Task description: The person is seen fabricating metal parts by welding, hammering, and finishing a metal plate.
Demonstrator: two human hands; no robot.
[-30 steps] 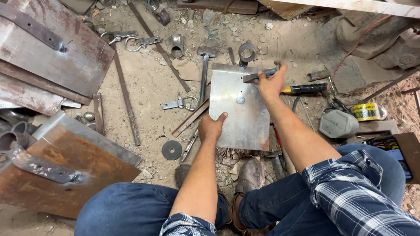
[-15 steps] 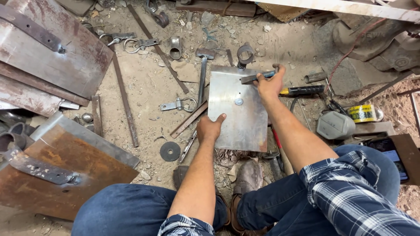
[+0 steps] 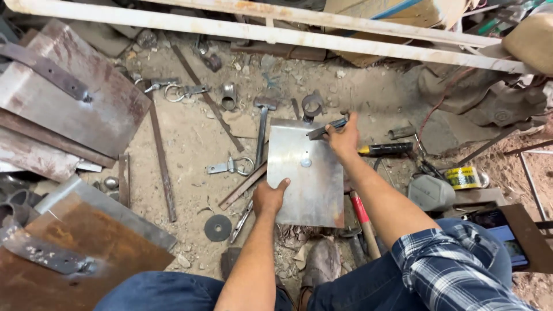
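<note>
1. Gripping the near left corner of a square steel plate (image 3: pixel 304 173), the left hand (image 3: pixel 271 197) has its thumb on top and its fingers curled under the edge; the forearm runs straight up from the bottom of the view.
2. The right hand (image 3: pixel 343 138) is closed around a short dark metal bar (image 3: pixel 326 129), holding it across the plate's far right corner; the arm reaches forward, nearly straight, out of a plaid sleeve (image 3: pixel 455 270).
3. The plate lies flat on the dirt floor between the person's knees and a hammer (image 3: pixel 262 124), with a small washer (image 3: pixel 306 163) at its centre.
4. A yellow-handled tool (image 3: pixel 385 150) lies just right of the right hand; a dark disc (image 3: pixel 218 227) lies left of the left forearm.
</note>
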